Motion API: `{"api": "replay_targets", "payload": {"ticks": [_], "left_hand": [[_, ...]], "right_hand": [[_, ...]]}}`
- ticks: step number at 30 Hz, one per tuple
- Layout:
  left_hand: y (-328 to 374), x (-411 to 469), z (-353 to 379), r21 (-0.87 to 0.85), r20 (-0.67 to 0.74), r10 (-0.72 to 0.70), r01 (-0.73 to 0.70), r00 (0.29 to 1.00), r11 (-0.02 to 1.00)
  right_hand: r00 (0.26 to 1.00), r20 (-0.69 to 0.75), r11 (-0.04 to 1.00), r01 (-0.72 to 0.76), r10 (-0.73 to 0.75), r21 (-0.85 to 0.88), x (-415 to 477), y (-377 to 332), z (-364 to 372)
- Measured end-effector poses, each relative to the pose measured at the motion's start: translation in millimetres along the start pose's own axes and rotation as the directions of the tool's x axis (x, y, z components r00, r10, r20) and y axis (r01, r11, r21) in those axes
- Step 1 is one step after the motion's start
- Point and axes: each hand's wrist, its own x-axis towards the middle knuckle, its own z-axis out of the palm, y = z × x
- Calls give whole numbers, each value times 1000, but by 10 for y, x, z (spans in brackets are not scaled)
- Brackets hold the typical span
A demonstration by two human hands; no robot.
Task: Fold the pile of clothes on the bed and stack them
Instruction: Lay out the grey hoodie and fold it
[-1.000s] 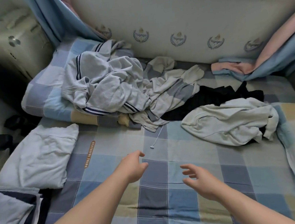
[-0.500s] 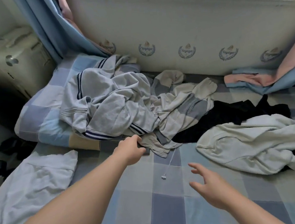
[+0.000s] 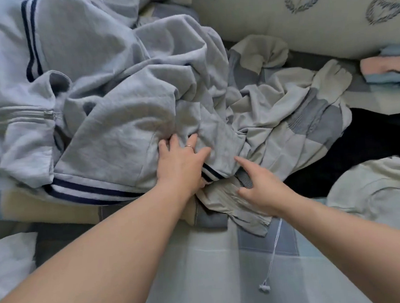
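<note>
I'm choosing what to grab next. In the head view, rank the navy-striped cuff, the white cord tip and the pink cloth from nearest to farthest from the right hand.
1. navy-striped cuff, just left of the right hand.
2. white cord tip, nearer the camera, on the bedsheet.
3. pink cloth, far right, by the headboard.

The checked bed (image 3: 215, 269) carries a grey jacket (image 3: 108, 91) at 10 o'clock, draped over a checked pillow (image 3: 19, 203). A patchwork garment (image 3: 287, 120) touches it at 1 o'clock; a black garment (image 3: 373, 142) lies at 3, a pale garment (image 3: 377, 197) at 4, a white cloth (image 3: 6, 262) at 8.
</note>
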Motion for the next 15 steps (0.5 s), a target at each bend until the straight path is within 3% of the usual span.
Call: {"api": "replay_targets", "payload": {"ticks": [3, 8, 11, 15], "left_hand": [[-153, 149, 253, -96, -36, 5, -8, 999, 995], [-270, 316, 387, -263, 124, 42, -8, 991, 965], [-267, 362, 463, -320, 76, 50, -23, 996, 947], [-267, 438, 430, -540, 73, -10, 48, 997, 840]], "right_hand": [[1000, 17, 993, 9, -7, -114, 353, 3, 196], [999, -34, 983, -18, 12, -182, 757, -1, 301], [995, -95, 980, 22, -42, -198, 900, -3, 219], [999, 46, 984, 5, 3, -178, 1008, -56, 58]]}}
